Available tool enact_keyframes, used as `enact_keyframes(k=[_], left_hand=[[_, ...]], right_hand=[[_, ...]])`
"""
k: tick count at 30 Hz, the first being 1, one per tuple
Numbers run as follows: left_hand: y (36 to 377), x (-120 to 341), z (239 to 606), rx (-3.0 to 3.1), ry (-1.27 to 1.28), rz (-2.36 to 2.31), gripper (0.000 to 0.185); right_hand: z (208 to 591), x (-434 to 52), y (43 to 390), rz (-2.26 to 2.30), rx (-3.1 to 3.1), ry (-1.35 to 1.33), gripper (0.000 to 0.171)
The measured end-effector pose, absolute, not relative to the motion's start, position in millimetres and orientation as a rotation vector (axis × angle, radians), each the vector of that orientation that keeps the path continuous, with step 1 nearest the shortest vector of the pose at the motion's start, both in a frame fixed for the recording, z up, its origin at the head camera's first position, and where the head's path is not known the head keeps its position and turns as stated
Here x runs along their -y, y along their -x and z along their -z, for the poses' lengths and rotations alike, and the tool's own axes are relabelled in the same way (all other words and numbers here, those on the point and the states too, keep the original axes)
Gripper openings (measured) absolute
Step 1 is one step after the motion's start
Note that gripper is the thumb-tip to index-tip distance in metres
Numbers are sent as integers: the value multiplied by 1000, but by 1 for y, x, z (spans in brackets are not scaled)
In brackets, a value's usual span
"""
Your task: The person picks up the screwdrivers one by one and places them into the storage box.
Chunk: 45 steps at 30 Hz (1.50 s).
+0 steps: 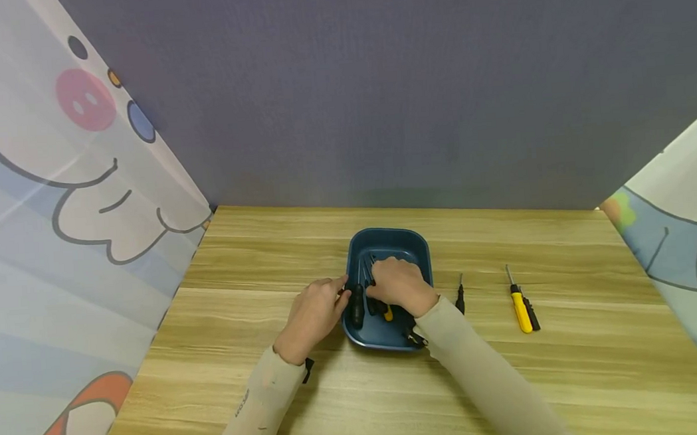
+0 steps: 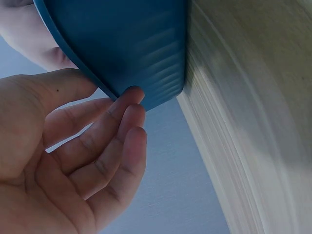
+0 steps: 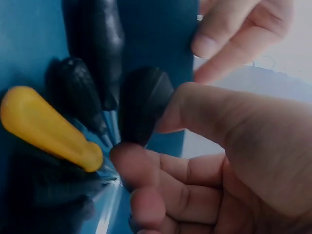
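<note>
A blue tray [image 1: 382, 335] on the table holds several screwdrivers. My left hand [image 1: 311, 316] pinches its left rim; in the left wrist view the thumb and fingertips meet the tray wall [image 2: 131, 44]. Inside the tray, my right hand [image 1: 402, 286] grips a black-handled screwdriver [image 3: 144, 105] between thumb and fingers; its shaft is hidden. Beside it lie a long black screwdriver [image 1: 357, 308], a shorter black handle [image 3: 80, 92] and a yellow-handled screwdriver [image 3: 51, 126]. More dark tools [image 1: 416, 336] show at the tray's lower right corner, partly covered by the right sleeve.
Right of the tray, a small black screwdriver [image 1: 460, 297] lies partly behind the right sleeve. Farther right, a yellow screwdriver [image 1: 520, 310] lies against a black one [image 1: 531, 314]. A grey panel [image 1: 377, 96] stands along the table's back edge.
</note>
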State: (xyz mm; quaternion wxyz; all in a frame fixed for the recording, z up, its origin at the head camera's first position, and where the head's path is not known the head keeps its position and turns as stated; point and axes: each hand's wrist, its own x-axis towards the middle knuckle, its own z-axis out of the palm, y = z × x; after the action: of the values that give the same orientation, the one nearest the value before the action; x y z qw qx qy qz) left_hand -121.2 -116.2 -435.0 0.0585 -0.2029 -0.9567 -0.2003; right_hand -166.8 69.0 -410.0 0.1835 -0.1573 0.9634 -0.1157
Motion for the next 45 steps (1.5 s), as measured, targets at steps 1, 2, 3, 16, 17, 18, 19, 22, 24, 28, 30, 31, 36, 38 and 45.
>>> enact_keyframes(k=[1, 2, 3, 16, 17, 18, 19, 22, 24, 28, 30, 31, 36, 38, 45], left_hand=[[121, 116, 435, 2900, 614, 611, 33], [121, 116, 435, 2901, 612, 614, 33], [121, 116, 435, 2901, 611, 615, 33], [122, 116, 436, 2884, 621, 593, 32], [122, 116, 436, 2884, 620, 592, 32], [122, 116, 436, 2884, 620, 590, 32], [122, 116, 436, 2884, 620, 588, 32], [122, 116, 436, 2881, 626, 589, 32], [122, 116, 436, 2874, 632, 582, 32], [122, 116, 437, 2863, 638, 572, 31], [122, 116, 437, 2862, 637, 571, 31], [122, 116, 437, 2862, 637, 571, 31], [122, 116, 437, 2854, 636, 567, 31], [122, 116, 438, 2848, 637, 572, 31], [122, 117, 437, 2848, 632, 583, 31]], right_hand=[[412, -68, 167, 318, -2710, 437, 40], [413, -66, 168, 315, -2702, 428, 40], [415, -65, 169, 311, -2696, 421, 40], [411, -67, 169, 283, -2722, 389, 36], [409, -68, 169, 287, -2729, 393, 37], [407, -69, 168, 291, -2735, 398, 37], [405, -70, 168, 294, -2741, 406, 38], [398, -74, 165, 302, -2766, 425, 41], [393, -77, 163, 302, -2781, 435, 43], [385, -82, 158, 311, -2815, 462, 39], [382, -86, 156, 329, -2819, 471, 36], [382, -88, 156, 340, -2825, 476, 35], [380, -104, 150, 409, -2848, 494, 34], [379, -111, 147, 406, -2868, 497, 35], [375, -137, 138, 387, -2913, 419, 36]])
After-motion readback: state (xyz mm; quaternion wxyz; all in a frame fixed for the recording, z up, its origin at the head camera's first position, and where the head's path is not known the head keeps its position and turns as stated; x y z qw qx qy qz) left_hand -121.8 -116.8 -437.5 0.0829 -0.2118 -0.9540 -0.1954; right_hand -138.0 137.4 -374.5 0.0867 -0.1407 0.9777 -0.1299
